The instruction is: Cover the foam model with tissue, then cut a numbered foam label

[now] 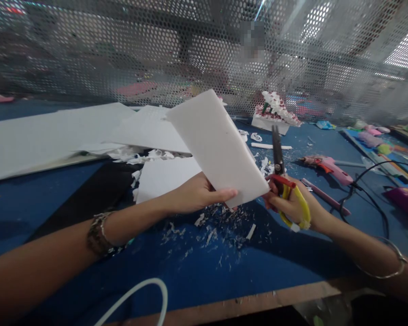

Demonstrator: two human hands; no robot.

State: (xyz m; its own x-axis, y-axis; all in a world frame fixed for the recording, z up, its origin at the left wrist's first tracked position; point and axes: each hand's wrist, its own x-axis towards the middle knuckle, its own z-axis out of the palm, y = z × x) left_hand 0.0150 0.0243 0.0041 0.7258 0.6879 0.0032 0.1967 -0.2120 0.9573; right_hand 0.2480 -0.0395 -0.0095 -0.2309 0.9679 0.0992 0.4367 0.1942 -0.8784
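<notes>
My left hand (211,192) grips the lower edge of a white foam board piece (217,145), thumb on its face, holding it tilted above the table. In my right hand (292,203) is a pair of scissors (278,154) with red and yellow wrapped handles. The dark blades point up and away, beside the board and apart from it. My right fingertips are close to the board's lower right corner; I cannot tell whether they touch it. White scraps (211,235) lie scattered on the blue table (204,276) below.
Large white sheets (54,131) lie at left, near a black sheet (88,194). A pink glue gun (329,167) with a black cord (374,208) rests at right. A red-and-white foam model (275,111) stands at the back before a perforated metal screen (190,59). A white cable (139,290) loops in front.
</notes>
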